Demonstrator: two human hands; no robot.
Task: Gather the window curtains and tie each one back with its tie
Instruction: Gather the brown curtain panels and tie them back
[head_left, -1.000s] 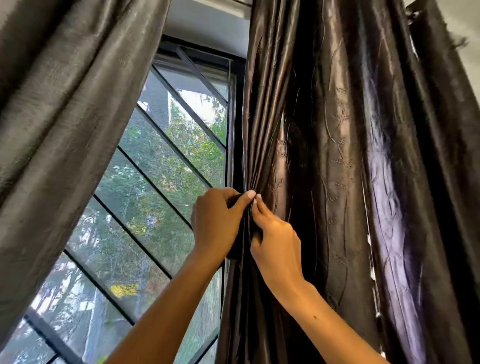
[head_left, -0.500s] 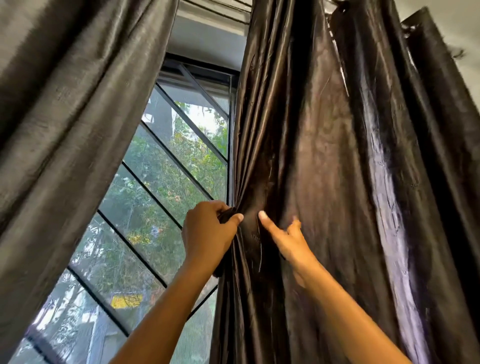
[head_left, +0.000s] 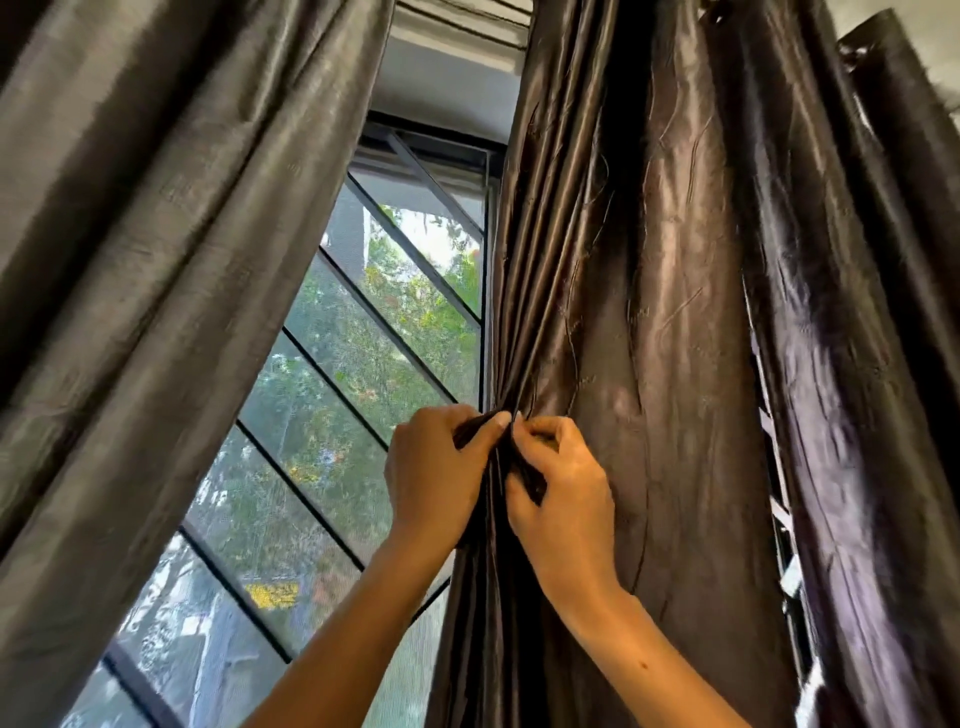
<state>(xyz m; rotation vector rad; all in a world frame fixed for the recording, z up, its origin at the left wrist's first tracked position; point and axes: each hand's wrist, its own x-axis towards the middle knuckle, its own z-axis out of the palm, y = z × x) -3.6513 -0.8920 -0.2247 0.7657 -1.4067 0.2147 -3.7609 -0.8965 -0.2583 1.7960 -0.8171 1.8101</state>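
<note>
right curtain, hanging just right of the window, is pinched at its window-side edge by left hand and right hand, fingers clamped on folds, likely to bunch pleats for tying.

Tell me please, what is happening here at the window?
A person is gathering the right curtain into pleats. The left hand grips the bunched inner edge, and the right hand pinches the next fold right beside it. The left curtain hangs loose, untouched. Between them the window with its diagonal bars is uncovered. No tie is visible on either curtain.
</note>
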